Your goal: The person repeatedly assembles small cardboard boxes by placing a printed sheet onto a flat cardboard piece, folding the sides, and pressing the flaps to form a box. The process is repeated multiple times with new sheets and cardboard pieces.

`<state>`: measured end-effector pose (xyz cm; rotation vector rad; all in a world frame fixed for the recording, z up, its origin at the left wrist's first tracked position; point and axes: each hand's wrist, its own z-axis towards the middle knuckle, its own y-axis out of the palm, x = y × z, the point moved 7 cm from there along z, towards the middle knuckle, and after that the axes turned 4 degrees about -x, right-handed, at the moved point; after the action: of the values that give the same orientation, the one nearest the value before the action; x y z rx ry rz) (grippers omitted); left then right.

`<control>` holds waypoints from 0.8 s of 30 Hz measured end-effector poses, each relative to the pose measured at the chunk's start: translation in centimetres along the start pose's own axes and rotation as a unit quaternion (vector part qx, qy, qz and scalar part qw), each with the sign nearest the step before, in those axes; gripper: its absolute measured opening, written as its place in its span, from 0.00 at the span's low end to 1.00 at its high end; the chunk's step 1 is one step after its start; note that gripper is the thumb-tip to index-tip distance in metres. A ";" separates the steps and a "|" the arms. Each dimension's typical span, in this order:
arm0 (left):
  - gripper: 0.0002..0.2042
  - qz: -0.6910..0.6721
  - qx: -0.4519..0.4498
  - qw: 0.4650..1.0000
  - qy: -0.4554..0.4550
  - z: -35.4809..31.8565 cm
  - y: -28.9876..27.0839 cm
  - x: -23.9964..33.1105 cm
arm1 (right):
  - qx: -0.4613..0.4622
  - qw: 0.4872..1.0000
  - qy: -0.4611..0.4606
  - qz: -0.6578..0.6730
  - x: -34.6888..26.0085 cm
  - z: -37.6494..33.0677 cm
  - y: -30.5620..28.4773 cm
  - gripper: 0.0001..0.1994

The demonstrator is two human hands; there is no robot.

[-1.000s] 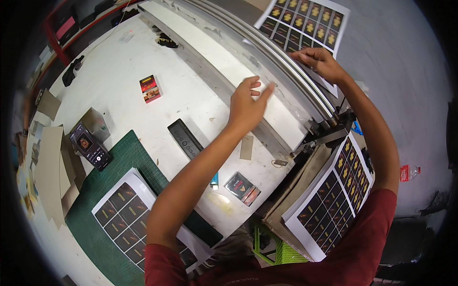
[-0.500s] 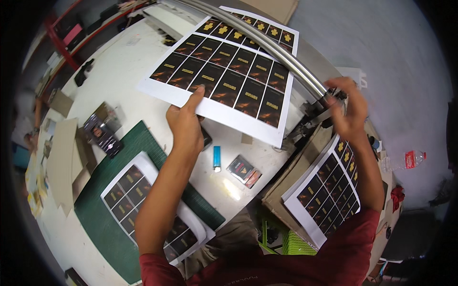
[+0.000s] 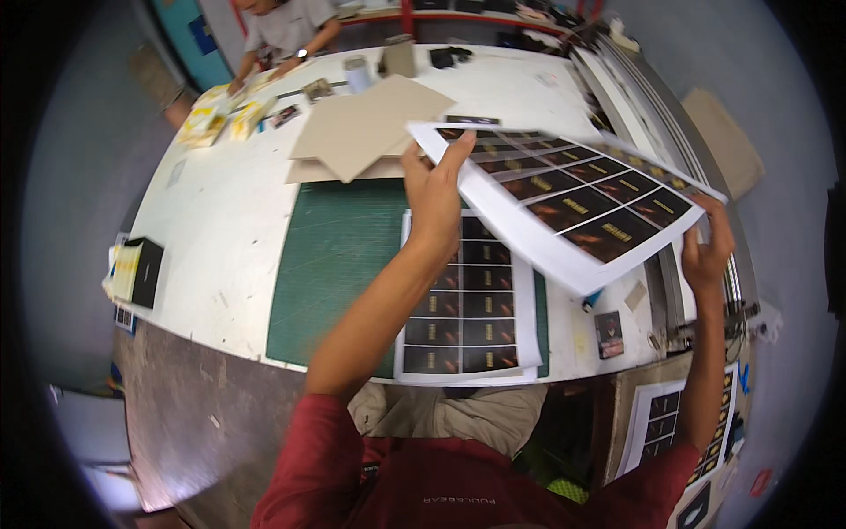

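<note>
A white sheet printed with rows of dark cards hangs in the air, tilted and slightly bowed. My left hand pinches its left edge, thumb on top. At the right corner, my right hand grips the same sheet; some of its fingers are hidden. Below and to the left, a stack of similar printed sheets lies on a green cutting mat. The raised sheet covers part of the stack's far right side.
Beige boards lie beyond the mat. A long metal-railed cutter lines the table's right side. Close by are a blue lighter and a small card pack. More printed sheets sit lower right. A co-worker works far left.
My right hand has left the metal bar and now grips the sheet too. The sheet is off the cutter, nearer the mat and the stack. The view has turned left.
</note>
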<state>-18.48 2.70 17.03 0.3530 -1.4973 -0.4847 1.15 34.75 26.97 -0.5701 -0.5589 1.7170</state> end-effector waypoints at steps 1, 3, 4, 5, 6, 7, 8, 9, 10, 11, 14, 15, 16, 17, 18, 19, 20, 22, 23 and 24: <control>0.42 0.071 0.061 0.995 0.043 -0.7 -2.6 1.6 | -0.013 1.000 -0.003 0.011 -2.1 1.7 -0.7 0.08; 0.45 0.211 0.095 0.961 0.152 -2.1 -6.7 5.7 | -0.038 0.998 -0.047 0.001 -8.1 5.7 -2.2 0.07; 0.42 0.181 0.011 0.964 0.195 -2.4 -8.7 7.1 | -0.061 0.997 -0.049 0.011 -10.5 7.6 -2.6 0.07; 0.41 0.153 -0.073 0.957 0.237 -3.1 -10.6 8.3 | -0.085 0.995 -0.050 0.022 -12.6 9.6 -2.6 0.06; 0.40 0.142 -0.085 0.956 0.243 -5.1 -12.5 9.2 | -0.119 0.991 -0.017 0.065 -14.1 11.6 -2.3 0.08; 0.38 0.128 -0.127 0.949 0.259 -7.1 -13.4 10.9 | -0.153 0.982 0.018 0.108 -15.1 13.5 -1.7 0.09; 0.35 0.115 -0.167 0.940 0.273 -9.1 -14.4 12.6 | -0.179 0.976 -0.031 0.121 -16.7 15.4 -0.6 0.11; 0.29 0.097 -0.240 0.920 0.294 -10.6 -14.7 14.3 | -0.202 0.967 -0.079 0.132 -17.8 17.4 0.7 0.12; 0.28 0.129 -0.213 0.923 0.292 -11.2 -15.7 14.8 | -0.236 0.956 -0.100 0.144 -18.7 19.1 2.2 0.13; 0.27 0.177 -0.155 0.938 0.252 -11.4 -16.7 14.7 | -0.269 0.941 -0.122 0.164 -19.3 20.1 4.9 0.14; 0.22 0.232 -0.053 0.965 0.109 -11.4 -19.8 13.9 | -0.410 0.891 -0.039 0.188 -18.4 19.1 17.3 0.18; 0.21 0.218 -0.039 0.973 0.061 -11.1 -21.5 12.2 | -0.499 0.838 -0.055 0.215 -18.2 17.3 22.5 0.20; 0.20 0.212 -0.017 0.977 0.017 -11.2 -23.8 10.3 | -0.420 0.885 -0.114 0.165 -17.5 15.0 27.1 0.22; 0.19 0.202 0.008 0.979 -0.026 -11.4 -26.6 8.1 | -0.504 0.849 -0.105 0.121 -19.0 12.3 31.2 0.25; 0.19 0.216 0.017 0.974 -0.060 -11.4 -29.0 5.2 | -0.535 0.830 -0.078 0.134 -19.7 9.9 33.7 0.27; 0.19 0.227 0.021 0.969 -0.097 -11.4 -30.5 2.4 | -0.452 0.882 -0.134 0.009 -20.2 8.3 34.3 0.24; 0.17 0.227 0.028 0.964 -0.134 -11.7 -31.0 0.9 | -0.328 0.923 -0.201 0.015 -21.1 7.0 34.1 0.21; 0.16 0.217 0.066 0.963 -0.145 -12.6 -33.5 -1.1 | -0.348 0.923 0.019 0.163 -21.6 6.4 36.3 0.22; 0.16 0.210 0.085 0.962 -0.152 -13.0 -34.5 -1.8 | -0.352 0.897 0.132 0.231 -22.1 5.9 37.5 0.22; 0.16 0.210 0.090 0.961 -0.154 -13.1 -34.8 -1.7 | -0.394 0.807 0.299 0.322 -22.5 5.0 38.9 0.23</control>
<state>-8.57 -27.20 -2.86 0.0943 -1.8671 -0.0633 -26.46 4.57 7.80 -2.0149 -0.6400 1.7097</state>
